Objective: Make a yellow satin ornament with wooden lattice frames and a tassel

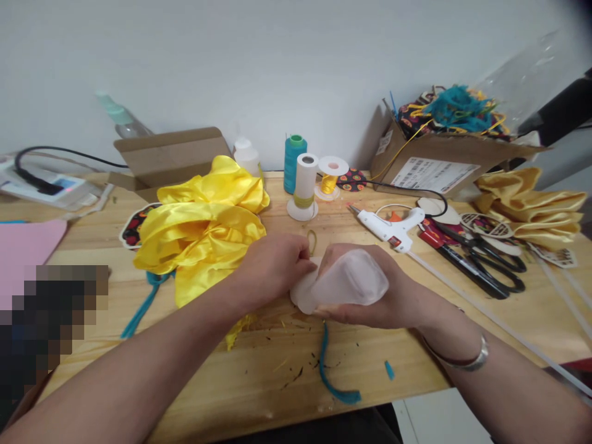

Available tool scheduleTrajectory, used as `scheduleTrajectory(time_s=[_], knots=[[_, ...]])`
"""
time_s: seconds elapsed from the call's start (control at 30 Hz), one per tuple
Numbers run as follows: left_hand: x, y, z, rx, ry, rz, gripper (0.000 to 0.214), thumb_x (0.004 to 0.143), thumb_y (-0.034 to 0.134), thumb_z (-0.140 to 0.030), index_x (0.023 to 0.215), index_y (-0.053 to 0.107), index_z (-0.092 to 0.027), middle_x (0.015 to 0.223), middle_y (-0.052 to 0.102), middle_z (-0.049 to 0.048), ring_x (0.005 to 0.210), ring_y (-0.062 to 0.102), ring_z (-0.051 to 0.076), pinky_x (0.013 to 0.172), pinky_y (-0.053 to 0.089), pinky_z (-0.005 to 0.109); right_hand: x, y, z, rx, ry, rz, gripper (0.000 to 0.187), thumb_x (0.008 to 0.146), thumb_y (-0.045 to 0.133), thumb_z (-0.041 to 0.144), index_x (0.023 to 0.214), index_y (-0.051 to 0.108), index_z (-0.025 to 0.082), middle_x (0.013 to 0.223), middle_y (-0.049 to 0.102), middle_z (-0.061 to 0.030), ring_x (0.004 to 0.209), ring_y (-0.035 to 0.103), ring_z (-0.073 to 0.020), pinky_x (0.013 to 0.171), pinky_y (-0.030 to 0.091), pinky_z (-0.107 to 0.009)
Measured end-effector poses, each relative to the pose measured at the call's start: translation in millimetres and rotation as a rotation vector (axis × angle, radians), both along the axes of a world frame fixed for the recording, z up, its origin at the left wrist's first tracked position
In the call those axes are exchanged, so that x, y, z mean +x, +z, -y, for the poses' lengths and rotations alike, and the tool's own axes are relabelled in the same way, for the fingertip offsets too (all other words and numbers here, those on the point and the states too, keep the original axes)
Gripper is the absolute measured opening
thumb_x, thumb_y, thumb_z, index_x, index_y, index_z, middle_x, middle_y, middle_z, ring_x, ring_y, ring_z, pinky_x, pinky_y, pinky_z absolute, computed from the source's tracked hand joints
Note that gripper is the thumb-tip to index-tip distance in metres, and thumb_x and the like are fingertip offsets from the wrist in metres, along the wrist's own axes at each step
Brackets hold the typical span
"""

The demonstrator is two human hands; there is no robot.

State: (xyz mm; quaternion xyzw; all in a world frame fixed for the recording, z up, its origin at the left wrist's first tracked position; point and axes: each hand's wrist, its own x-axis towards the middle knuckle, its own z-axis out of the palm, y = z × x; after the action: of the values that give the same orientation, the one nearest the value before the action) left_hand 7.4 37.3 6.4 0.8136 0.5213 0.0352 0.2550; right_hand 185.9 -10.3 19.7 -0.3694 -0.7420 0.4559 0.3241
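Yellow satin [203,228] sits bunched just beside left hand [272,265], whose fingers are pinched shut at the tip of squeeze bottle [345,283], which lies sideways mid-table. Right hand [393,302] grips its body. Risk: a hard squeeze spurts the contents onto satin or fingers. Glue gun [391,225] lies near.

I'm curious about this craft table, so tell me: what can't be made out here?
All in the head view:
What the left hand pinches at the translucent container held by the right hand: its own fingers cover it.
Patterned patch: mostly under the yellow satin.
Box label: print too small.
Lower left corner: hidden by a pixelated block.
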Motion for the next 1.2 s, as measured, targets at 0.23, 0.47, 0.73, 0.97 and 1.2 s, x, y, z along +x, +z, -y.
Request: scheduleTrajectory(time_s=[0.23, 0.47, 0.73, 0.97, 1.2], knots=[[1.1, -0.1, -0.5, 0.001, 0.002, 0.003, 0.015, 0.073, 0.052, -0.033, 0.063, 0.057, -0.021, 0.065, 0.062, 0.0011, 0.058, 0.054, 0.018, 0.051, 0.028, 0.028, 6.0, 9.2, -0.4, -0.052, 0.054, 0.029, 0.023, 0.067, 0.075, 0.024, 0.077, 0.054, 0.018, 0.065, 0.053, 0.0062, 0.054, 0.047, -0.0058, 0.048, 0.039, -0.016], [0.1, 0.8, 1.2, 0.006, -0.003, 0.004, 0.018, 0.075, 0.052, -0.035, 0.064, 0.057, -0.021, 0.065, 0.061, 0.0004, 0.06, 0.053, 0.018, 0.052, 0.028, 0.027, 18.9, 13.1, -5.7, -0.013, 0.059, 0.109, 0.017, 0.07, 0.07, 0.019, 0.075, 0.053, 0.018, 0.064, 0.053, 0.0068, 0.054, 0.048, -0.0056, 0.052, 0.04, -0.017], [0.4, 0.4, -0.2, 0.009, -0.003, 0.009, 0.023, 0.078, 0.054, -0.04, 0.065, 0.058, -0.021, 0.065, 0.061, -0.0001, 0.061, 0.054, 0.017, 0.052, 0.029, 0.027, 26.8, 16.5, -8.4, 0.001, 0.014, 0.158, 0.013, 0.071, 0.068, 0.019, 0.074, 0.055, 0.018, 0.065, 0.057, 0.005, 0.056, 0.051, -0.0072, 0.051, 0.041, -0.017], [0.2, 3.3, 0.6, -0.01, 0.002, -0.009, 0.022, 0.077, 0.054, -0.04, 0.066, 0.057, -0.021, 0.064, 0.06, -0.0006, 0.06, 0.053, 0.017, 0.051, 0.028, 0.027, 33.1, 13.7, -12.9, 0.116, -0.043, 0.168, 0.013, 0.071, 0.069, 0.018, 0.071, 0.056, 0.018, 0.064, 0.057, 0.0049, 0.055, 0.051, -0.0068, 0.049, 0.041, -0.017], [0.1, 4.2, 0.2, -0.028, 0.012, -0.018, 0.023, 0.077, 0.054, -0.04, 0.065, 0.057, -0.021, 0.063, 0.06, -0.0003, 0.06, 0.053, 0.017, 0.052, 0.027, 0.028, 32.2, 8.9, -16.9, 0.258, -0.18, 0.171, 0.016, 0.072, 0.07, 0.022, 0.069, 0.055, 0.018, 0.064, 0.058, 0.0043, 0.054, 0.051, -0.0077, 0.048, 0.041, -0.019]])
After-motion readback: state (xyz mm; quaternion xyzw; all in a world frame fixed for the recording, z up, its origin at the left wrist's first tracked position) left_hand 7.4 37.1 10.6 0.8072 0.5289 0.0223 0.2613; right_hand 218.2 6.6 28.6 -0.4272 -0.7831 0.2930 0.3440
